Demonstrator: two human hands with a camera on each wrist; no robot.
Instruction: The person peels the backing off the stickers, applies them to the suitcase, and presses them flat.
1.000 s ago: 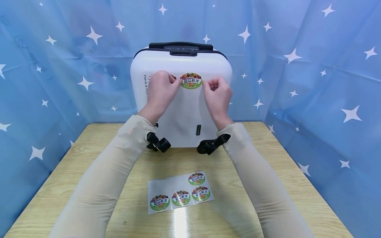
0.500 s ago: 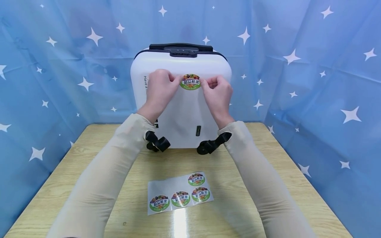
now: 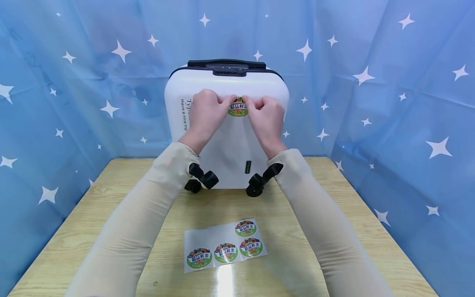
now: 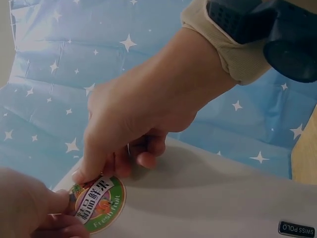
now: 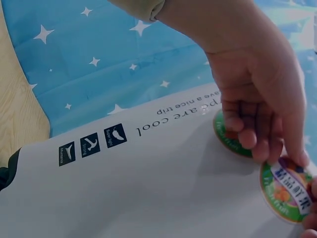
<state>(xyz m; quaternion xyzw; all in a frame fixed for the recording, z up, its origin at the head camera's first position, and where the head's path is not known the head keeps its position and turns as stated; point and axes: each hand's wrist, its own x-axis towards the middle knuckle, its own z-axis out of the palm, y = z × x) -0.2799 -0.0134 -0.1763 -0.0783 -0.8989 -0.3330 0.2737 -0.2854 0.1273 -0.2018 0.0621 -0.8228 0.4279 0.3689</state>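
Observation:
A white suitcase (image 3: pixel 230 144) stands upright with an oval fruit sticker (image 3: pixel 238 109) at its upper front. My left hand (image 3: pixel 205 114) holds the sticker's upper left edge between thumb and curled fingers. On the other side my right hand (image 3: pixel 267 121) does the same, its thumb near the left one. The left wrist view shows the right hand (image 4: pixel 133 114) with its thumb at the sticker's edge and the sticker (image 4: pixel 101 203) close against the shell. Behind the left hand (image 5: pixel 257 74), a second sticker (image 5: pixel 225 130) lies on the suitcase, partly covered by the fingers.
On the wooden table (image 3: pixel 297 222), in front of the suitcase, lies a backing sheet (image 3: pixel 208 237) bearing several more fruit stickers. Black wrist cameras (image 3: pixel 204 176) hang below both cuffs. A blue star-patterned curtain (image 3: pixel 130 90) surrounds the table.
Both hands have moved inward, from the sticker's left and right ends to its upper edge, so the thumbs now sit closer together. The head view has tilted slightly upward.

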